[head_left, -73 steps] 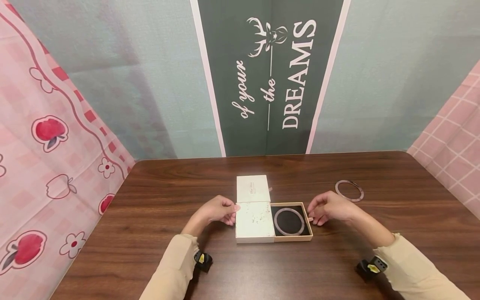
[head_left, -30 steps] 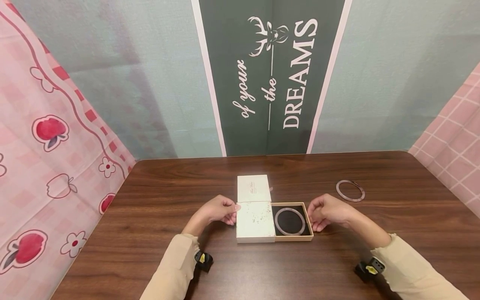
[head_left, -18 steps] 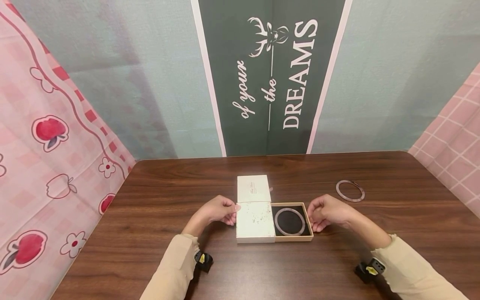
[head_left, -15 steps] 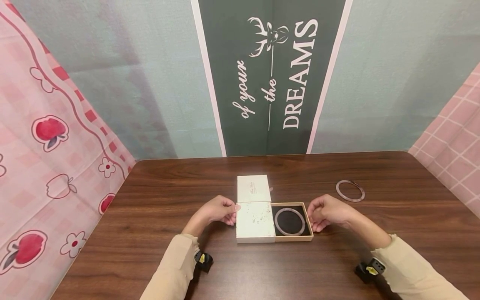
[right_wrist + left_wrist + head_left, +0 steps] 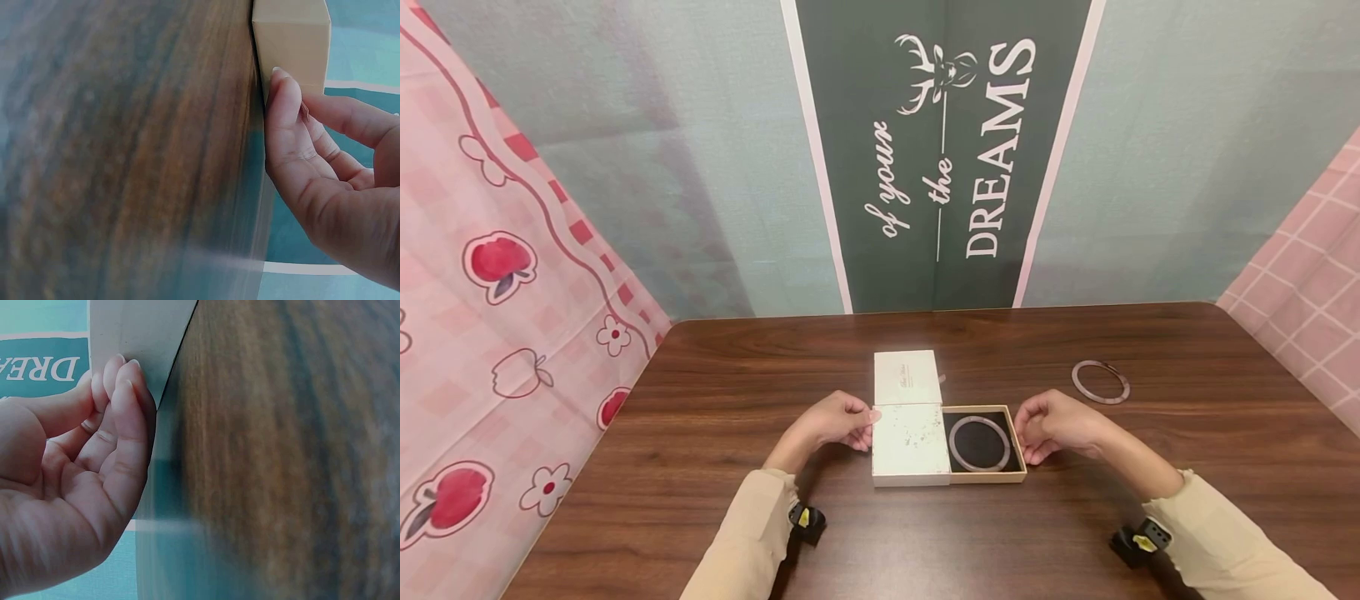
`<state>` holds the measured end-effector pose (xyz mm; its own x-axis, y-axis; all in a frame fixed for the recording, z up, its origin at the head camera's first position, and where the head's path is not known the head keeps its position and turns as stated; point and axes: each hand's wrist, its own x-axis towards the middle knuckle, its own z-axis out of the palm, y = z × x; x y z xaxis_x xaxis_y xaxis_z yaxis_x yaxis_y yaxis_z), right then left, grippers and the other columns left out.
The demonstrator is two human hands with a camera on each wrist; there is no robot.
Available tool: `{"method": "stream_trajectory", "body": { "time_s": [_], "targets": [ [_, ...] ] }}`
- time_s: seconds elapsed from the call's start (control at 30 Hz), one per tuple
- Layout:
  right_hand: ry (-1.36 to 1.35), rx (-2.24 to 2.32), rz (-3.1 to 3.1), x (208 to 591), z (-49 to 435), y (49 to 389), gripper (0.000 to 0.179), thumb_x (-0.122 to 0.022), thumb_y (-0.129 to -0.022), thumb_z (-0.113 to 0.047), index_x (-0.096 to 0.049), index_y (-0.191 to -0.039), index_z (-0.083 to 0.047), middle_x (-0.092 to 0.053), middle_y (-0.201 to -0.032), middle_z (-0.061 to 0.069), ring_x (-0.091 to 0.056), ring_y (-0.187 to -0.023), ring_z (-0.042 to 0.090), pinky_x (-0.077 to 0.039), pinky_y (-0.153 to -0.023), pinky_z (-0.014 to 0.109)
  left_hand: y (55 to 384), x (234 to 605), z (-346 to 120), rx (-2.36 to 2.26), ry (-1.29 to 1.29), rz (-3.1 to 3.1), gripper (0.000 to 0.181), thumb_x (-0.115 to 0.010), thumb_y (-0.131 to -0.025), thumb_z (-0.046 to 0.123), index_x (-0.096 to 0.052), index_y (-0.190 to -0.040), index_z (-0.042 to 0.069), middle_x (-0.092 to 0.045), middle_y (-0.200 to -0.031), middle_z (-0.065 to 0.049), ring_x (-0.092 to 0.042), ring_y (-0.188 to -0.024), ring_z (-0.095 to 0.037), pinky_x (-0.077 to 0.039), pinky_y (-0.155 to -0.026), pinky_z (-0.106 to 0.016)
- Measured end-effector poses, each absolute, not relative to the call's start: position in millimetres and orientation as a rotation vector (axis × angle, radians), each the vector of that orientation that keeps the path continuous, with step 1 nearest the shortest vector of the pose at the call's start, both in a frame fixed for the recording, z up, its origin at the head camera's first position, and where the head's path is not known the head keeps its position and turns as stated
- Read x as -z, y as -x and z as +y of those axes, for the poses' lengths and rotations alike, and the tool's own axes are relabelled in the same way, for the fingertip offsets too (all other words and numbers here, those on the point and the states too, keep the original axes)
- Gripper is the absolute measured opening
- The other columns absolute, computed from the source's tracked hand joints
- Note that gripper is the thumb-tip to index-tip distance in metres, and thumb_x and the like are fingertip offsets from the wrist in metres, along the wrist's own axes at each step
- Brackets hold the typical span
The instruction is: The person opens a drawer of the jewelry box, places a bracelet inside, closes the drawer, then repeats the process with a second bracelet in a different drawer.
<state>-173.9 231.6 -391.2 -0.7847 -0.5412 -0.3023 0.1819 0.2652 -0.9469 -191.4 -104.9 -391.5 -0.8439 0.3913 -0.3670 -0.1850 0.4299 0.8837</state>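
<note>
A white bangle box (image 5: 910, 442) with specks on top lies on the table, its drawer (image 5: 987, 477) slid out to the right. On the drawer's black lining rests a pale mauve bangle (image 5: 979, 443). My left hand (image 5: 842, 421) holds the box's left end, thumb at the top edge and bent fingers against the side (image 5: 125, 331). At the drawer's outer end, my right hand (image 5: 1052, 425) has its bent fingers and thumb on the tan wall (image 5: 290, 47). A small ribbon tab (image 5: 304, 110) shows between thumb and fingers. A second mauve bangle (image 5: 1101, 382) lies beyond that hand.
Behind the box and touching it lies a white square piece (image 5: 906, 377) with small print, a ribbon tip at its right. The brown wooden table (image 5: 760, 350) ends at a hanging cloth backdrop (image 5: 940, 167). A patterned pink cloth (image 5: 497, 333) hangs on the left.
Since the oldest frame, my right hand has come slightly left and down, closer against the drawer's end. Over the last second, nothing has visibly moved; the left hand keeps its place.
</note>
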Motion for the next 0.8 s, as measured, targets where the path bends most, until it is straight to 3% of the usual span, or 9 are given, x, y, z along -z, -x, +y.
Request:
{"method": "stream_trajectory", "body": {
  "time_s": [0.8],
  "targets": [
    [0.294,1.564,1.958,392.4,228.5,171.3,0.008,-0.050,-0.076,0.012,-0.052,-0.084,0.014,-0.055,-0.066,0.009,-0.059,-0.058,0.017,-0.055,-0.057,0.032,192.3,394.4,-106.0,-1.427,-0.185,2.147,0.026,-0.055,-0.092,0.012,-0.057,-0.071,-0.004,-0.057,-0.059,-0.006,-0.056,-0.053,-0.012,-0.054,-0.056,-0.027]
  ]
}}
